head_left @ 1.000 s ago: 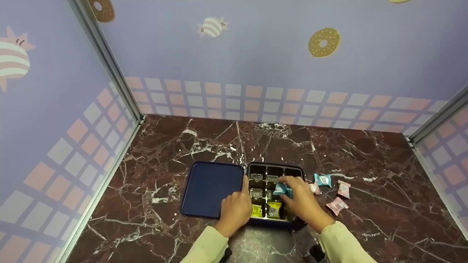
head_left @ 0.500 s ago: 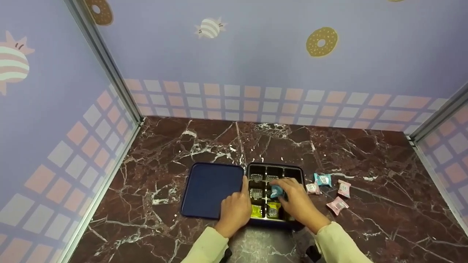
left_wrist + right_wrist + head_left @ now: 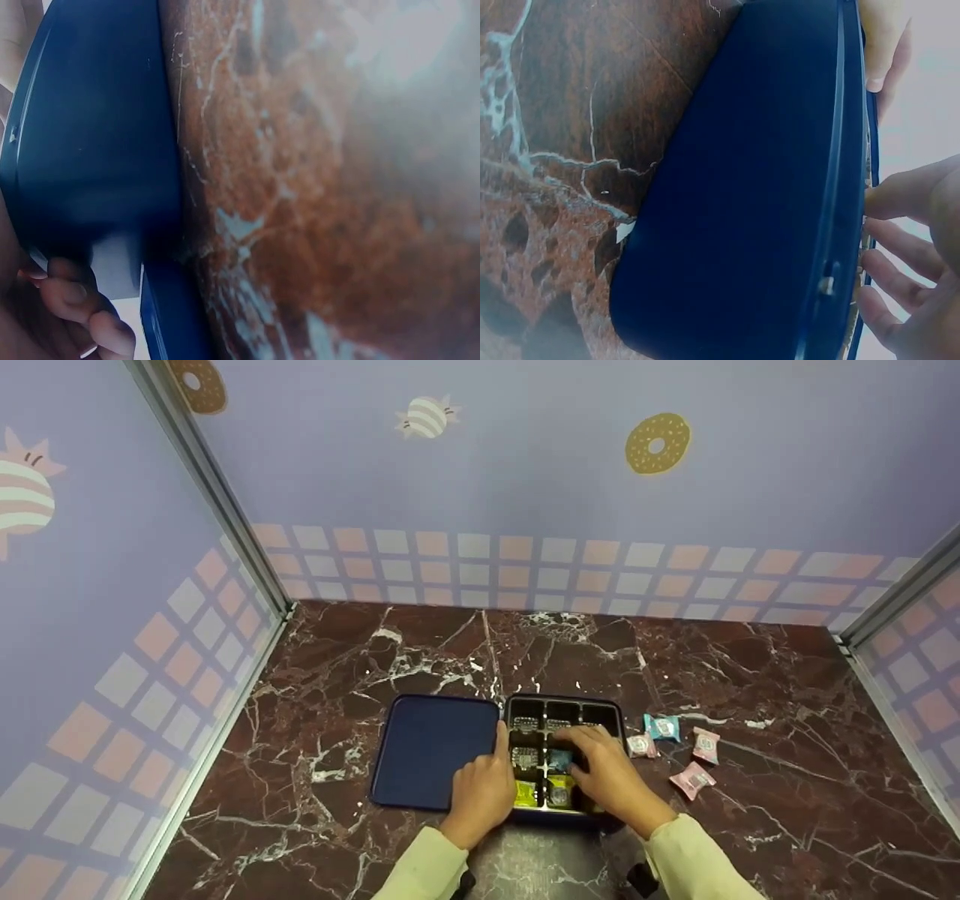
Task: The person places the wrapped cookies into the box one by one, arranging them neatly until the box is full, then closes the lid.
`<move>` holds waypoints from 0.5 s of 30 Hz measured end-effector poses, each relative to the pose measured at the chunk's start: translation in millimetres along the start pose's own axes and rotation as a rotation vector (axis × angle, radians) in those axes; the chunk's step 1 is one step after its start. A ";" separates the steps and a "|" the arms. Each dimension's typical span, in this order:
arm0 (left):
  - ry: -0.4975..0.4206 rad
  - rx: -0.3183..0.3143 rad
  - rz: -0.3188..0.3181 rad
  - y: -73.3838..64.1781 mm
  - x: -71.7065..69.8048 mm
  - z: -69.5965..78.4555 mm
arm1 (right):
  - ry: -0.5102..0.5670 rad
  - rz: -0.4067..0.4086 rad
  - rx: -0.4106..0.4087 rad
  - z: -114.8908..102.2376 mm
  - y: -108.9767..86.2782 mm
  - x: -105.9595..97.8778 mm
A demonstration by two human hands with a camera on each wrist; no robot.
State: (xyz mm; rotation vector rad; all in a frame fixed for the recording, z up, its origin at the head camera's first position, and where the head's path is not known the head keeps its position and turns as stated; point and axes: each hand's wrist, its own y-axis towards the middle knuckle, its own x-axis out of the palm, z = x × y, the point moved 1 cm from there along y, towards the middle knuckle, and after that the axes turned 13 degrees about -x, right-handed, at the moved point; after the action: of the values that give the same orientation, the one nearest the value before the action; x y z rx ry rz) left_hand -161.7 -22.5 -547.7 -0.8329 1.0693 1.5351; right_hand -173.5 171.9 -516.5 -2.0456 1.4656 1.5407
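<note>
In the head view, a navy box (image 3: 621,712) with a black divided insert stands in front of me. A blue-wrapped candy (image 3: 559,760) lies in its middle compartment. My right hand (image 3: 611,769) is over the box, thumb and fingers apart around that candy; in the right wrist view, its fingertips (image 3: 881,201) reach past the rim. Along the box's left rim, my left hand (image 3: 484,793) rests with a straight index finger and the other fingers bent. Yellow-green candies (image 3: 560,791) sit in the near row, its right end hidden by my right hand.
A navy lid (image 3: 431,750) lies flat just left of the box. On the marble table (image 3: 337,660), right of the box, are another blue candy (image 3: 663,727) and pink candies (image 3: 691,780). Patterned walls (image 3: 465,457) enclose the table at the back and sides.
My right hand moved left with the blue candy to the middle compartment and let it go; the candy now lies lower, inside. My left hand stayed at the box's left rim.
</note>
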 end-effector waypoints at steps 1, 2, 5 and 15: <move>-0.003 -0.001 -0.001 -0.1 0.4 0.1 | -0.004 0.006 -0.002 0.7 -0.8 -0.4; -0.005 -0.002 -0.003 0.0 0.8 0.3 | -0.005 0.013 -0.003 1.2 -1.6 -1.2; -0.012 -0.002 -0.011 0.2 1.2 0.9 | -0.006 0.041 -0.003 3.3 -4.0 -3.6; -0.030 0.005 -0.010 2.4 0.5 0.9 | -0.009 0.109 0.075 9.6 -11.4 -14.1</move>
State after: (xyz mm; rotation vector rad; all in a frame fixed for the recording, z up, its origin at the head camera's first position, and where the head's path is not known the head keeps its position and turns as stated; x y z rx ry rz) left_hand -164.1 -21.6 -547.3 -0.8090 1.0450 1.5313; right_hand -170.2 192.0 -513.6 -1.9439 1.6306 1.5077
